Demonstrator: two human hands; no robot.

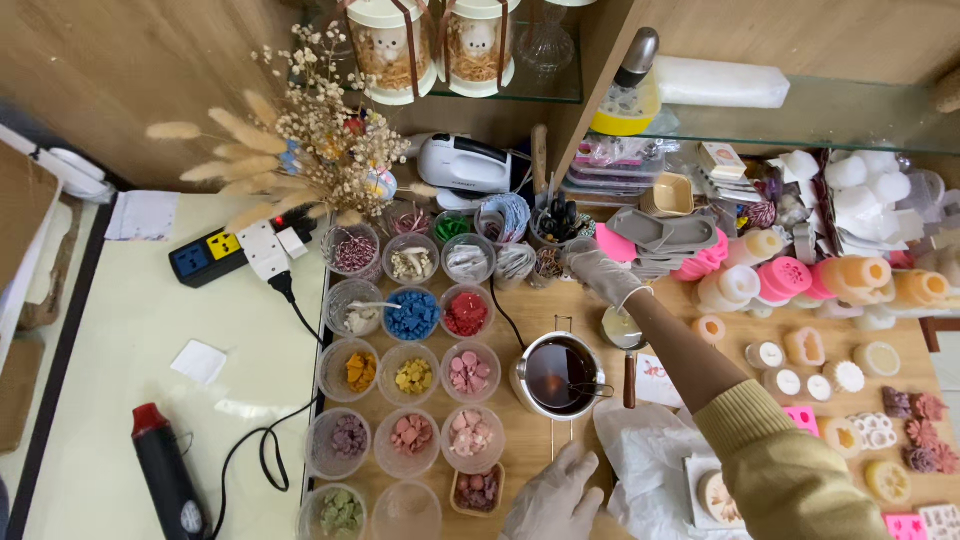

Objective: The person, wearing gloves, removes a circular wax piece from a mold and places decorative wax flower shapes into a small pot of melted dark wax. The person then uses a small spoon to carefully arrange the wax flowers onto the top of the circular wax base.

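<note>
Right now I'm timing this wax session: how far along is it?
Done: dark liquid fills the pot. In hand: the gloved right hand reaches toward the back containers; the left hand rests flat on the table. Left: the clear cup is empty.

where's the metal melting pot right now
In the head view the metal melting pot sits mid-table, right of the wax-chip cups, between the left hand and right hand.

Two gloved hands: left hand (555,497), right hand (603,276). One metal pot (558,376) of dark liquid. One power strip (212,256). One hand mixer (466,163). One heat gun (168,474). Two bear-printed jars (432,45).
</note>
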